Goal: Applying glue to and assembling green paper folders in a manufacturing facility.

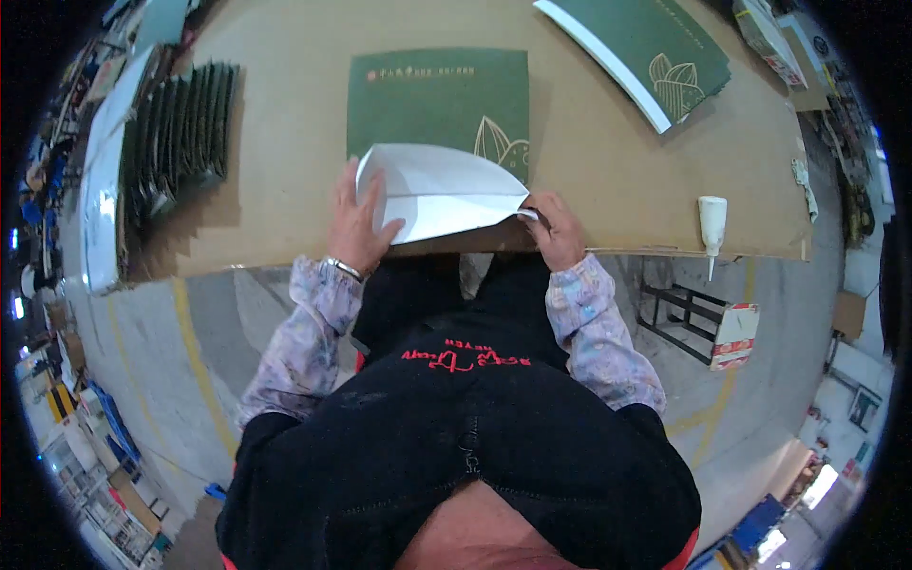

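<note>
A white folded paper piece [446,193], its sides bowed apart, lies between my hands near the table's front edge. My left hand [361,220] grips its left end, with the fingers around the edge and the thumb on the near side. At the pointed right corner, my right hand [559,233] pinches the paper between thumb and fingers. Just beyond is a flat green printed paper panel [432,100] with gold leaf line art. The white paper overlaps its near edge, and I cannot tell whether the two are joined.
Green folded pieces [190,123] stand in a row at the left. More green printed pieces [655,57] are stacked at the far right. A white glue bottle [712,223] lies at the right front edge of the cardboard-covered table [285,123]. Below stands a dark metal frame [684,318].
</note>
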### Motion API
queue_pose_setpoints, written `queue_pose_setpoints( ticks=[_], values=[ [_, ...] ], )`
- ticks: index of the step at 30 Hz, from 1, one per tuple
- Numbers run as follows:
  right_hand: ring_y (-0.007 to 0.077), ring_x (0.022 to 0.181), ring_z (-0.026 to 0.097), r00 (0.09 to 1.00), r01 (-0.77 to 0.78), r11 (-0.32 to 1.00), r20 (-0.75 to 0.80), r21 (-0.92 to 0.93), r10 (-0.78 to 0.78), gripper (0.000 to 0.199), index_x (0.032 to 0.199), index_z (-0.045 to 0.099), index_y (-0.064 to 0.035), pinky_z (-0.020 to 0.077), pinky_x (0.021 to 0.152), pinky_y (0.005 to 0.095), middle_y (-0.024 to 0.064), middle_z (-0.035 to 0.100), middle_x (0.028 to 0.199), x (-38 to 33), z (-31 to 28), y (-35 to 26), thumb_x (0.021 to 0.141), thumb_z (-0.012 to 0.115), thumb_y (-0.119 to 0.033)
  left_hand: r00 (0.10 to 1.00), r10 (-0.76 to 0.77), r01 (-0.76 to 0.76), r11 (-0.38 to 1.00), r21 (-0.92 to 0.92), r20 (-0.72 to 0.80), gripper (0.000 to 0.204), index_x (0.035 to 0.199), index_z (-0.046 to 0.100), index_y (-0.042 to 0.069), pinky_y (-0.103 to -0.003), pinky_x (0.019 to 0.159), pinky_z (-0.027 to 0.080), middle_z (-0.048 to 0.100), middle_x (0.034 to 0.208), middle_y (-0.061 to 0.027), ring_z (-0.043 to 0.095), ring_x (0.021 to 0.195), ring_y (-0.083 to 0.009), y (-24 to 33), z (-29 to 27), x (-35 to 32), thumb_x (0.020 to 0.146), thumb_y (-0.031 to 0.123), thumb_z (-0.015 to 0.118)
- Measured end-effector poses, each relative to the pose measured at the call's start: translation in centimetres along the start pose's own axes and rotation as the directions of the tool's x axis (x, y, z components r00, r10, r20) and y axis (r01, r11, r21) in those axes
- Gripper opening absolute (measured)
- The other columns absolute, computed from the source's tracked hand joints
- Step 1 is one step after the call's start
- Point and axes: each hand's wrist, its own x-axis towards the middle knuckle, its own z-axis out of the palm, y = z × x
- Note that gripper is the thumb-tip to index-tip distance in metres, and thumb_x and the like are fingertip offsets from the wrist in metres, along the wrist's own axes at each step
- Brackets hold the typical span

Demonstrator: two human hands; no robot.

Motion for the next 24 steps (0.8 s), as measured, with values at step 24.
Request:
queue_pose_setpoints(
  ticks=[24],
  values=[
    [0.0225,0.109,0.06,0.97,-0.091,0.982,0.238,0.168,0.049,0.032,0.112,0.066,-0.0037,0.0478,0.091,0.031,0.011,0.064,0.115,1.7,-1.3,5.8,0.081,0.065,0.004,0.839,0.391,-0.274,0.905,-0.325,0.379,0.04,0.126,0.061,0.017,-0.04,0.078,0.052,0.058,0.115,-0.0078,0.065,0.09,-0.0268,5.5,9.1,6.9,0.086,0.021,0.063]
  ],
)
